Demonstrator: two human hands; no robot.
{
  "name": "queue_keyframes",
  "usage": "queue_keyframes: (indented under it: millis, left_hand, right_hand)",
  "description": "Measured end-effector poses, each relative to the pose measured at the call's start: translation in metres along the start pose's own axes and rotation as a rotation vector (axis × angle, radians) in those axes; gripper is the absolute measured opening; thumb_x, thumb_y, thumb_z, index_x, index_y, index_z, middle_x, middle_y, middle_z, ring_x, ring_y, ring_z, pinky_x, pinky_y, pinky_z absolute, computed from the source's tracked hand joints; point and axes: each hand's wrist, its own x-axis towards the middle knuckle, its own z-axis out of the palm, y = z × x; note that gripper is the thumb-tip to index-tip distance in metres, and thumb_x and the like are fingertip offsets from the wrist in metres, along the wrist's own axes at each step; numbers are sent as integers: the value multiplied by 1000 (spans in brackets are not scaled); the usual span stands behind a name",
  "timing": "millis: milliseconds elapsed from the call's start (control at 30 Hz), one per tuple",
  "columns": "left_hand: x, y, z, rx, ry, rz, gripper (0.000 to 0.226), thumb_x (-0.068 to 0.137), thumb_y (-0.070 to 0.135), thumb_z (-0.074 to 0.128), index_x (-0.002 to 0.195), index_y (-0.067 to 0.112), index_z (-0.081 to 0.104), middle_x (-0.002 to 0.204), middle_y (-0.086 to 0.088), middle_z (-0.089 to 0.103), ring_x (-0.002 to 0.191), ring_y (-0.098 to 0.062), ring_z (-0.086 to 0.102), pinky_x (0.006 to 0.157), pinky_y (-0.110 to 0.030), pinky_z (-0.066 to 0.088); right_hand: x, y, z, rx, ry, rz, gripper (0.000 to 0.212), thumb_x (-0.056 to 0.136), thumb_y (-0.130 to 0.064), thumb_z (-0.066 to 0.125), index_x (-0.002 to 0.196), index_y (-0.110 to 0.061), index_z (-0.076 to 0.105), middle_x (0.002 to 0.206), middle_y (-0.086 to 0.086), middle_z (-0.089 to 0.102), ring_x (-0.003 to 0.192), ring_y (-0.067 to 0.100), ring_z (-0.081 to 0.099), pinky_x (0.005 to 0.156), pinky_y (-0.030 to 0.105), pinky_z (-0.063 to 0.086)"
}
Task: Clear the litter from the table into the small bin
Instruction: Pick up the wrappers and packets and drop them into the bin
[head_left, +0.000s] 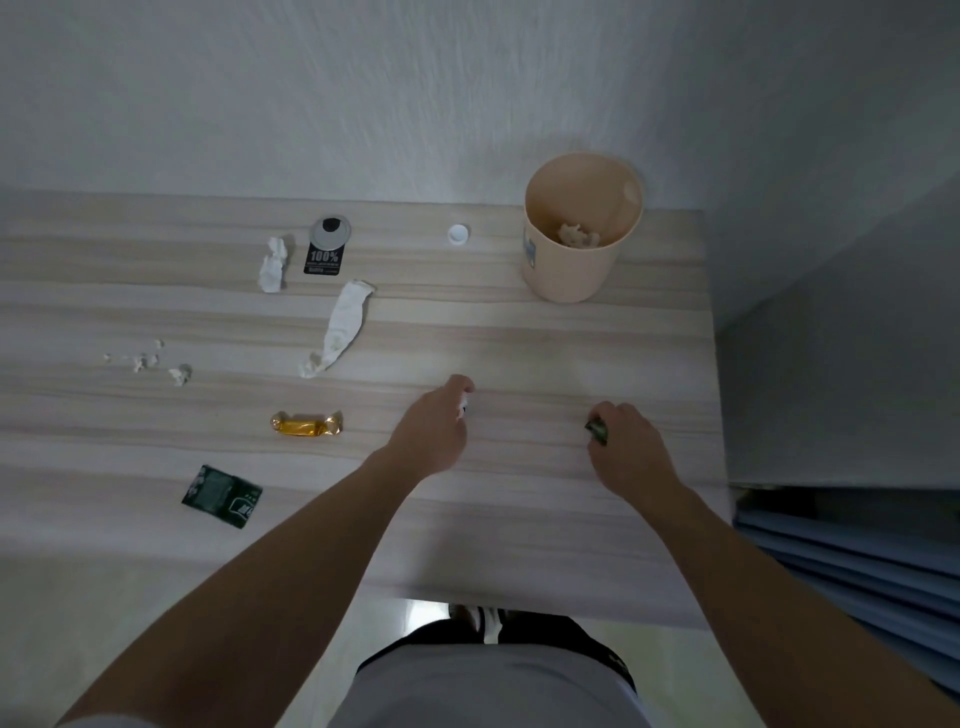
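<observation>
The small beige bin (574, 270) stands at the table's back right with a crumpled scrap inside. My left hand (434, 431) is closed low over the table's middle on a small white scrap that peeks out at the fingers. At the right, my right hand (628, 452) grips a dark green wrapper (597, 430). Loose litter lies to the left: a gold candy wrapper (306, 424), a dark green sachet (222, 496), a long white tissue (343, 327), a crumpled white tissue (274, 263), a black-and-silver tag (325, 247), a white bottle cap (458, 234) and several white crumbs (150, 360).
The light wood-grain table (519, 338) backs onto a white wall. Its right edge meets a grey panel (831, 389), with blue slats (857, 566) below. The near table edge runs just in front of my body.
</observation>
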Motion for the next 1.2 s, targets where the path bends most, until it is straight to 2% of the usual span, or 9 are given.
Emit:
queue_keyframes:
  millis: [100, 200, 433, 533, 633, 733, 867, 1033, 1200]
  left_hand:
    - [-14, -2, -6, 28, 11, 21, 19, 88, 10, 51, 106, 14, 54, 84, 4, 53, 82, -21, 54, 71, -28, 38]
    - [-27, -6, -14, 44, 11, -10, 10, 86, 16, 55, 96, 15, 54, 81, 1, 54, 79, -22, 53, 67, -29, 37]
    - [-56, -35, -39, 84, 79, -65, 10, 85, 21, 59, 92, 18, 53, 85, 0, 60, 79, -21, 55, 69, -30, 40]
    - [-73, -58, -53, 70, 104, -37, 9, 85, 18, 60, 91, 18, 52, 86, 0, 57, 80, -20, 53, 69, -31, 40]
    - [-94, -83, -66, 50, 101, -48, 8, 88, 15, 58, 92, 18, 52, 91, -2, 57, 81, -19, 54, 69, -31, 43]
    - [-114, -114, -81, 42, 103, -50, 9, 88, 16, 59, 91, 18, 51, 88, 0, 55, 83, -23, 58, 69, -30, 40]
    - [-135, -156, -97, 49, 114, -53, 17, 86, 22, 63, 98, 16, 53, 92, -4, 57, 88, -28, 56, 70, -30, 37]
    - [-156, -189, -109, 74, 106, -80, 32, 86, 22, 62, 116, 21, 49, 104, -2, 59, 95, -23, 56, 75, -31, 39]
    - [-169, -208, -116, 75, 96, -141, 36, 85, 24, 61, 118, 25, 47, 114, -4, 61, 103, -27, 59, 88, -38, 48]
  right_hand:
    - [-5, -4, -2, 4, 21, -2, 15, 87, -16, 56, 102, -12, 55, 100, 12, 51, 82, 30, 52, 70, 32, 41]
    - [-14, -14, -2, -1, 35, 2, 16, 85, -16, 57, 101, -13, 54, 100, 11, 52, 83, 29, 53, 70, 32, 42]
    - [-39, -52, 9, -13, 88, -7, 16, 83, -17, 57, 99, -16, 53, 98, 8, 52, 82, 27, 54, 74, 37, 48]
    - [-56, -73, 21, -34, 87, 1, 18, 84, -18, 56, 102, -18, 52, 102, 7, 52, 83, 26, 55, 75, 39, 51]
    - [-72, -97, 37, -50, 75, 0, 25, 87, -19, 55, 112, -18, 52, 108, 7, 49, 85, 26, 54, 74, 35, 48]
    - [-86, -126, 56, -45, 96, -7, 26, 88, -22, 56, 113, -18, 52, 111, 8, 49, 84, 24, 55, 74, 33, 48]
    - [-100, -161, 81, -46, 93, -14, 32, 89, -26, 58, 120, -20, 52, 119, 9, 48, 91, 28, 58, 77, 32, 47]
    - [-114, -186, 109, -45, 90, -26, 36, 90, -27, 58, 123, -19, 49, 122, 10, 47, 97, 32, 58, 79, 34, 46]
    - [-111, -200, 123, -55, 61, -72, 38, 90, -30, 58, 125, -19, 47, 125, 10, 46, 98, 31, 59, 82, 36, 49]
